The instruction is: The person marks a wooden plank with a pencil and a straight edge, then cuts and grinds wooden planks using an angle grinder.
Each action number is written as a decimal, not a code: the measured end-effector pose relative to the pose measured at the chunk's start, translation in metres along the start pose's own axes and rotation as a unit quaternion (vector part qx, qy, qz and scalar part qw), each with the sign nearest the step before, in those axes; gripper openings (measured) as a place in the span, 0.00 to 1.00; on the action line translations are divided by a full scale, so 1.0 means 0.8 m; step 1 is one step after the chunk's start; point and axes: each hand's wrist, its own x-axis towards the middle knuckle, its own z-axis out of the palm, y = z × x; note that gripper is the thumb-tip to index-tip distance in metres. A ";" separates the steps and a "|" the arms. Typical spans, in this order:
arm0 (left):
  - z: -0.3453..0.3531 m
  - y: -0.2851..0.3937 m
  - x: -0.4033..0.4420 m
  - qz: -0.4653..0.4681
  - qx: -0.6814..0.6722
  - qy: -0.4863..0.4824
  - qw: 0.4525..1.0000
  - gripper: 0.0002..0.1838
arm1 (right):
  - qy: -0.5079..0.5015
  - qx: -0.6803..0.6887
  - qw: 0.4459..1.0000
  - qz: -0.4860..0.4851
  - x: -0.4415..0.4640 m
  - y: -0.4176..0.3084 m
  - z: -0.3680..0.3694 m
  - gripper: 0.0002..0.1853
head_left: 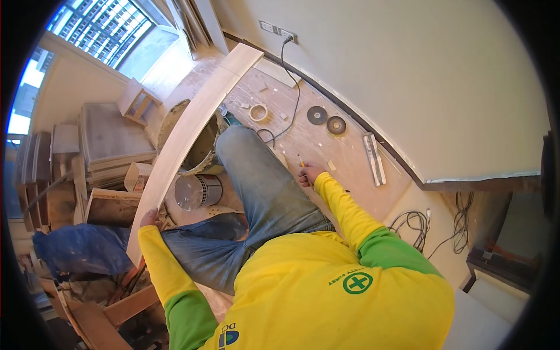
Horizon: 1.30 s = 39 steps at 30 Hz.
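A long, pale wooden board [195, 122] lies slantwise across the left side, over a dirty bucket [201, 156] and in front of my bent knee. Near the board's lower end, my left hand [150, 218] grips its edge, with the fingers partly hidden. My right hand [311, 174] is held above the floor beside my thigh. Its fingers are closed around a pencil [301, 163], whose end sticks up past them. The right hand is apart from the board.
A tape roll [258, 112], two grinding discs [317, 115] and a metal bar [374, 159] lie on the floor by the wall. A power cord [297, 87] hangs from a socket. Left stand a can [198, 192], stacked panels [116, 131] and a blue sheet [87, 248].
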 end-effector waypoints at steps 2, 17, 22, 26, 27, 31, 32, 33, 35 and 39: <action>0.040 0.050 -0.034 0.000 0.004 -0.020 1.000 0.25 | 0.045 -0.005 0.999 0.003 0.009 0.017 -0.024 0.19; 0.088 0.093 -0.020 0.070 -0.084 0.021 0.994 0.24 | 0.201 -0.459 0.865 -0.018 0.235 0.013 -0.029 0.19; 0.079 0.090 -0.020 0.031 -0.089 0.070 0.993 0.24 | 0.179 -0.449 0.874 -0.058 0.314 -0.080 0.080 0.30; 0.079 0.091 -0.022 0.012 -0.086 0.065 0.994 0.23 | 0.091 -0.516 0.851 -0.036 0.350 -0.142 0.155 0.31; 0.080 0.096 -0.026 0.009 -0.080 0.061 0.995 0.22 | 0.090 -0.515 0.852 -0.027 0.377 -0.131 0.156 0.31; 0.076 0.086 -0.014 0.024 -0.109 0.019 0.994 0.21 | 0.113 -0.572 0.809 -0.074 0.431 -0.117 0.173 0.25; 0.076 0.086 -0.013 0.027 -0.110 0.027 0.993 0.21 | 0.093 -0.605 0.786 -0.086 0.425 -0.122 0.165 0.23; 0.079 0.089 -0.012 0.017 -0.110 0.033 0.993 0.21 | 0.089 -0.605 0.786 -0.091 0.424 -0.124 0.158 0.23; 0.084 0.094 -0.013 0.011 -0.121 0.031 0.992 0.20 | 0.112 -0.635 0.758 -0.101 0.416 -0.120 0.135 0.21; 0.087 0.103 -0.020 0.017 -0.099 0.037 0.994 0.21 | 0.172 -0.563 0.792 -0.164 0.320 -0.095 0.079 0.19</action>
